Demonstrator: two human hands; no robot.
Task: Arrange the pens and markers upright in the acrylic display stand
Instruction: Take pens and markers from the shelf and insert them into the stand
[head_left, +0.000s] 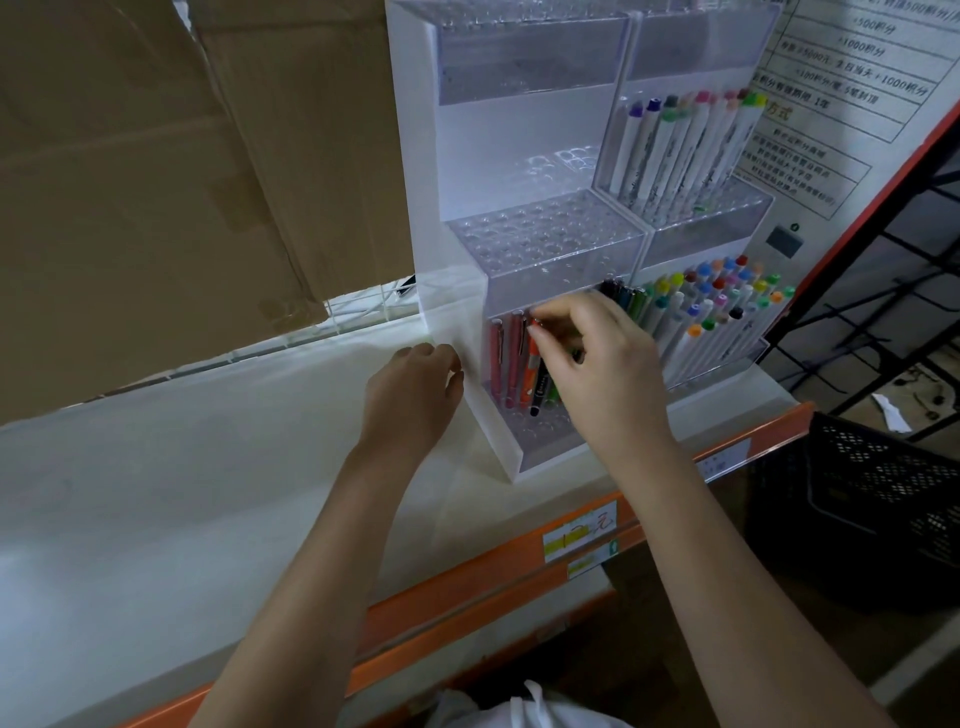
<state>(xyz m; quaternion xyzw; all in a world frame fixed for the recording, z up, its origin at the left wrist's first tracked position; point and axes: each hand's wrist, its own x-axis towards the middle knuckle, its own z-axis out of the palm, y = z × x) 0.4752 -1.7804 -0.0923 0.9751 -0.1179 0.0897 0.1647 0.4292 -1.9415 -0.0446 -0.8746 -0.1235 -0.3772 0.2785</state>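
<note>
Our right hand (597, 364) pinches the top of an orange pen (531, 371) with curled fingertips; the pen stands upright in the lowest left compartment of the acrylic display stand (519, 161), just beside two red pens (506, 358). Our left hand (415, 395) rests relaxed against the stand's left wall, grasping nothing. White markers (717, 317) with coloured caps fill the right-hand tiers, above the orange-edged shelf (467, 582).

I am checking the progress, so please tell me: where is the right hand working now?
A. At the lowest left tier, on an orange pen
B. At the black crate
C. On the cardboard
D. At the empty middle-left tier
A: the right hand pinches the top of the orange pen standing in the lowest left tier of the acrylic stand.
</note>
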